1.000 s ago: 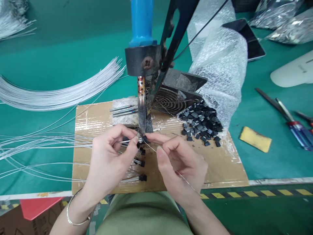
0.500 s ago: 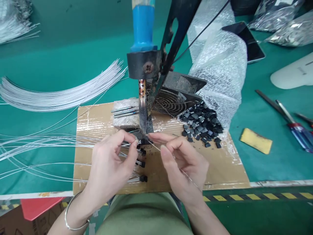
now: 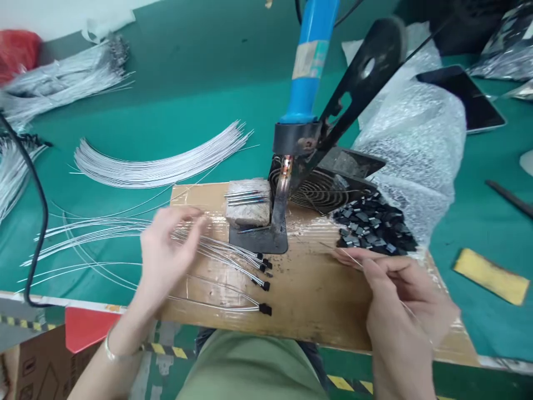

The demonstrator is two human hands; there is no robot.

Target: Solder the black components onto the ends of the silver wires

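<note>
My right hand (image 3: 410, 300) pinches a thin solder wire (image 3: 353, 259) between thumb and fingers; the wire trails back across the palm. In front of that hand lies a pile of small black connectors (image 3: 375, 225). My left hand (image 3: 169, 250) hovers over white wires (image 3: 233, 258) that end in black connectors (image 3: 265, 309). Its thumb and forefinger are curved with a gap between them, and nothing shows there. Between the hands stands a soldering iron (image 3: 303, 91) with a blue handle, clamped tip down above a dark metal plate (image 3: 258, 241).
Cardboard (image 3: 316, 311) covers the front of the green table. Metal-tipped rods rest on a whitish block (image 3: 249, 214). A fan (image 3: 320, 189) stands behind the iron. Around lie a white wire bundle (image 3: 162, 164), bubble wrap (image 3: 420, 128), a yellow sponge (image 3: 491, 276) and a tablet (image 3: 462, 97).
My hands have moved apart from the iron's tip: left hand leftward over the wires, right hand rightward with the solder wire. The left fingers have let go of a wire. The view has shifted.
</note>
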